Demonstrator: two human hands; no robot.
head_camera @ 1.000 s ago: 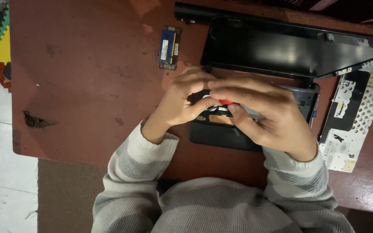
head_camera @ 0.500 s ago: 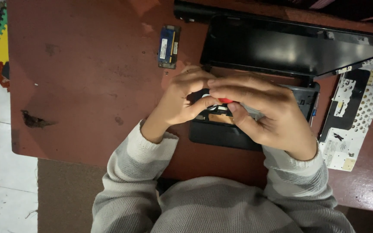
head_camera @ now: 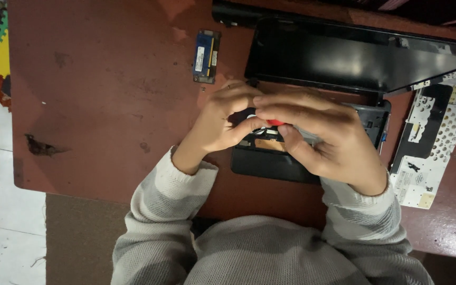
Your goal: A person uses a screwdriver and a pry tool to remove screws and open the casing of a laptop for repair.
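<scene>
Working over the opened laptop [head_camera: 312, 158], your right hand [head_camera: 328, 140] pinches a red-tipped tool [head_camera: 275, 122] while your left hand [head_camera: 222, 124] grips beside it. Keyboard [head_camera: 431, 142] off to the right, memory stick [head_camera: 206, 56] beyond your left; base still unopened.

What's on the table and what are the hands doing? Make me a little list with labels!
table: reddish-brown, scuffed
laptop: black, open, base partly taken apart
screen: dark, tilted back
left hand: over the laptop base, fingers curled
right hand: over the base, pinching a small red-tipped thing
red thing: between the fingertips, mostly hidden
memory card: blue, lying alone left of the screen
white plate: perforated panel, right of the laptop
sleeves: grey and white stripes
</scene>
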